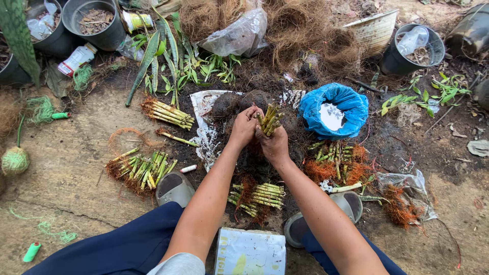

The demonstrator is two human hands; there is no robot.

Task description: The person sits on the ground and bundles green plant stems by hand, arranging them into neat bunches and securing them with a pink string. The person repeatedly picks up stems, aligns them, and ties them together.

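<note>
My left hand and my right hand are pressed together around a bundle of short green cut stems, which stands upright with its tips above my fingers. Dark fibrous root matter clings around the bundle's base between my palms. Below my hands lies a mound of dark soil and fibre. A tied bundle of cut stems with orange roots lies between my forearms, near my feet.
More stem bundles lie at left, upper left and right. A blue bag of white granules sits right of my hands. Black pots, brown coconut fibre, green lighters and a white box surround me.
</note>
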